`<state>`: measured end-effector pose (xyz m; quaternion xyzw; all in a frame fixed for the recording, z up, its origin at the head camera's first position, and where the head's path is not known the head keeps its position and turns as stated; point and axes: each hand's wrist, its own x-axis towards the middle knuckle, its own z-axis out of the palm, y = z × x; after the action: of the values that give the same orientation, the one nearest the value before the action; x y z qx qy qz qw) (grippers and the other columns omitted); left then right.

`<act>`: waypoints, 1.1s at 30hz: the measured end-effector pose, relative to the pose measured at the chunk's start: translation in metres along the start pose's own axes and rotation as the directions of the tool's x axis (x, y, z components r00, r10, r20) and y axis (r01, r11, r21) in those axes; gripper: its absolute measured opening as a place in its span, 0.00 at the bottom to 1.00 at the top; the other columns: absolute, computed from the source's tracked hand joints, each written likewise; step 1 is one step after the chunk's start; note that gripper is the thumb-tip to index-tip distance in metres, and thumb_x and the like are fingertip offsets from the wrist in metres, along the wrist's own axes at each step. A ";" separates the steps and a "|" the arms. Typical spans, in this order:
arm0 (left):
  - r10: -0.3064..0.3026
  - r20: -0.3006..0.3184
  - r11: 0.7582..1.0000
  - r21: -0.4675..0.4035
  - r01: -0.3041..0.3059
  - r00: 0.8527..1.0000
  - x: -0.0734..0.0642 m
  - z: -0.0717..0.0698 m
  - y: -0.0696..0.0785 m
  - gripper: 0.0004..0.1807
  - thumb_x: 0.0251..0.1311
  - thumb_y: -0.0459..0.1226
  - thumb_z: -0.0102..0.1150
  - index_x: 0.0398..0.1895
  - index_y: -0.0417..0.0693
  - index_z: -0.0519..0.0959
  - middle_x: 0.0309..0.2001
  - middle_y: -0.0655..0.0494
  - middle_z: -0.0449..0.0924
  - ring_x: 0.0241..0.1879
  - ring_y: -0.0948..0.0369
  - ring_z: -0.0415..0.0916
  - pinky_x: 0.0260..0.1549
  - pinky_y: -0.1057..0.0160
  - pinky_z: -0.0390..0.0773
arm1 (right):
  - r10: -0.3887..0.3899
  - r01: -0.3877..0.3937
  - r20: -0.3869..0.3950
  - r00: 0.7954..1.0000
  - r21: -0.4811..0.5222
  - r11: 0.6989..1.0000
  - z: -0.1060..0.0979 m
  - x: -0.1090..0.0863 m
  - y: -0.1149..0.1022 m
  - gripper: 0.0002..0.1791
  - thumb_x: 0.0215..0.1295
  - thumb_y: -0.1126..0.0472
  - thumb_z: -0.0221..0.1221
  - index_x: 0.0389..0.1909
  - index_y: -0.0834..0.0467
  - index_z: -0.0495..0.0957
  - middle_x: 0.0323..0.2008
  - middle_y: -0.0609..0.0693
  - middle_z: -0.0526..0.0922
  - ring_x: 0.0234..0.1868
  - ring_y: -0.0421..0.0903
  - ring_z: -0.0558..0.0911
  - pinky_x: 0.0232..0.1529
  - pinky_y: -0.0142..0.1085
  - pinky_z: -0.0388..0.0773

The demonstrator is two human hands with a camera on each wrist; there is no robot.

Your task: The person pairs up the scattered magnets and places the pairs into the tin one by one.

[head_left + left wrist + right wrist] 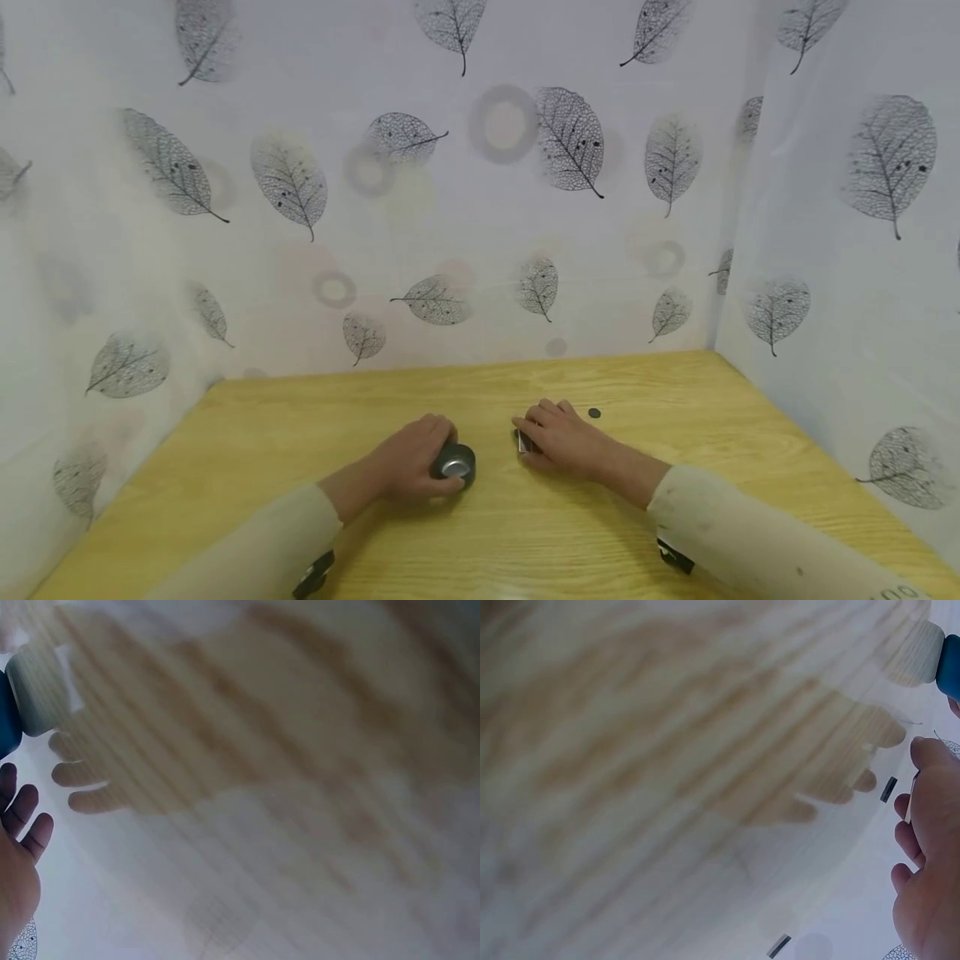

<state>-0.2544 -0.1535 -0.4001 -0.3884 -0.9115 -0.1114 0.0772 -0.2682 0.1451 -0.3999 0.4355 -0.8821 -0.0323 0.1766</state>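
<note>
My left hand (416, 462) holds a round, dark teal container (467, 457) with a silvery middle on top, fingers behind it and thumb along its near side. In the left wrist view, the teal side of the container shows at the left edge beyond the fingers (21, 811). To its right, my right hand (562, 437) rests low over the table and pinches a small flat piece (524, 442) with a pale, shiny face between thumb and fingers. Its kind cannot be told. Just off those fingertips, a small dark piece (889, 789) shows in the right wrist view.
A small round black disc (595, 412) lies on the table behind the right hand. The yellow wood-grain table (570, 542) meets leaf-patterned sheets (480, 225) at the back and both sides. Both wrist views show strong reflections from the tabletop.
</note>
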 end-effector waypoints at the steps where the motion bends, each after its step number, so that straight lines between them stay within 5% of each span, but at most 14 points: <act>1: 0.001 -0.001 1.000 0.001 -0.001 1.000 0.001 0.000 0.000 0.29 0.55 0.61 0.60 0.47 0.49 0.71 0.38 0.61 0.70 0.37 0.66 0.66 0.38 0.66 0.70 | 0.004 -0.004 0.009 1.000 0.004 1.000 -0.001 0.000 0.000 0.29 0.71 0.46 0.58 0.65 0.60 0.74 0.50 0.51 0.79 0.52 0.48 0.74 0.49 0.45 0.69; 24: -0.008 -0.004 1.000 -0.023 0.008 1.000 0.005 -0.002 0.002 0.29 0.55 0.60 0.61 0.46 0.47 0.72 0.39 0.58 0.72 0.37 0.64 0.67 0.37 0.65 0.72 | 0.043 -0.051 0.049 0.998 0.176 0.983 -0.003 0.001 0.002 0.25 0.71 0.48 0.58 0.61 0.61 0.75 0.46 0.50 0.77 0.47 0.45 0.72 0.46 0.41 0.66; 33: 0.027 -0.014 0.999 -0.026 -0.027 1.000 0.016 0.006 0.009 0.28 0.54 0.60 0.62 0.45 0.49 0.72 0.38 0.60 0.71 0.37 0.64 0.66 0.36 0.66 0.70 | 0.001 0.002 -0.015 1.000 0.182 0.983 -0.010 0.004 -0.005 0.25 0.69 0.48 0.60 0.58 0.61 0.77 0.44 0.48 0.76 0.46 0.45 0.71 0.45 0.38 0.62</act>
<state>-0.2595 -0.1350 -0.4006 -0.4008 -0.9041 -0.1252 0.0797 -0.2631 0.1397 -0.3906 0.4502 -0.8800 0.0518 0.1424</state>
